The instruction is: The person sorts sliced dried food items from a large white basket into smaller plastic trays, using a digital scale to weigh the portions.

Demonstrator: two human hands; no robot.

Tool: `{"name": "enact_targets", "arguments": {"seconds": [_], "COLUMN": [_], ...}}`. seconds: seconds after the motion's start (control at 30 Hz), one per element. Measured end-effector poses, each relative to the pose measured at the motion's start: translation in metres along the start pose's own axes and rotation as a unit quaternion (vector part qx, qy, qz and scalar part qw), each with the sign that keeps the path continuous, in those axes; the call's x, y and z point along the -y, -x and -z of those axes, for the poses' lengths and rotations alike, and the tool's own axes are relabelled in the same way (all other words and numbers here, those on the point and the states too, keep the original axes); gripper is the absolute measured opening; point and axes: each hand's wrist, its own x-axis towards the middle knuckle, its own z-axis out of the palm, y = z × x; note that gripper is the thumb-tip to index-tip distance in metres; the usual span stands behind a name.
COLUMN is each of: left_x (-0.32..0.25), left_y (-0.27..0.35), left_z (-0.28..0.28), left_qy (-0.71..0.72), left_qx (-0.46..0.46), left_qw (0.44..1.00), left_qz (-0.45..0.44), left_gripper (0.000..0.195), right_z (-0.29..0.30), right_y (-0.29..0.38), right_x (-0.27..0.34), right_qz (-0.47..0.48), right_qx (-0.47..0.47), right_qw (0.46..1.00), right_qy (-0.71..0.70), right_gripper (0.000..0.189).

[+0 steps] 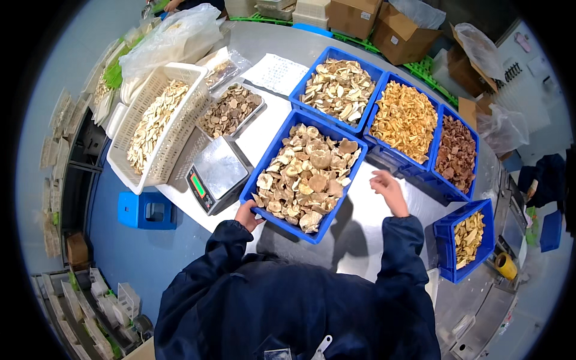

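Note:
My left hand [248, 216] grips the near left corner of a blue plastic crate [359, 150] that is filled with dried mushroom slices [315, 166]. To the right of that crate, my right hand [388, 191] hangs over the steel table [364, 256] with bent fingers, touching nothing that I can see. A digital scale [220, 168] with a lit green display is just left of the crate. Beyond it lies a white tray [262, 107] of darker dried slices. A white perforated basket [173, 130] holding pale slices stands farther left.
Blue crates of pale slices [339, 85], yellow-orange pieces [405, 119] and reddish-brown pieces [455, 153] line the far right. Another blue crate [443, 243] is at right. A written sheet [275, 74], plastic bag [175, 38] and cardboard boxes [353, 18] lie beyond. People are partly visible at the edges.

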Motion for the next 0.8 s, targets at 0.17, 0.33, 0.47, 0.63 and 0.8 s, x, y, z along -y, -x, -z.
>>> {"name": "enact_targets", "arguments": {"seconds": [0.17,0.33,0.47,0.63,0.8], "left_x": [0.007,0.015,0.017,0.015,0.02], "left_y": [0.01,0.003,-0.004,0.004,-0.001], "left_z": [-0.017,-0.016,-0.015,-0.017,-0.014], "left_qy": [0.033,0.062,0.098,0.102,0.098], "left_qx": [-0.037,0.007,0.068,0.041,0.045], "left_qw": [0.997,0.993,0.987,0.989,0.99], "left_qz": [0.06,0.104,0.111,0.094,0.091], "left_gripper": [0.051,0.038,0.043,0.041,0.038], "right_z": [0.109,0.164,0.154,0.129,0.137], "right_y": [-0.02,-0.017,-0.012,-0.019,-0.04], "right_x": [-0.017,-0.052,-0.066,-0.06,-0.045], "right_qz": [0.062,-0.027,-0.082,-0.143,-0.237], "right_qx": [-0.349,-0.295,-0.229,-0.239,-0.179], "right_qw": [0.828,0.791,0.789,0.716,0.773], "right_qy": [0.435,0.535,0.565,0.64,0.561], "right_gripper": [0.046,0.057,0.068,0.066,0.055]}}
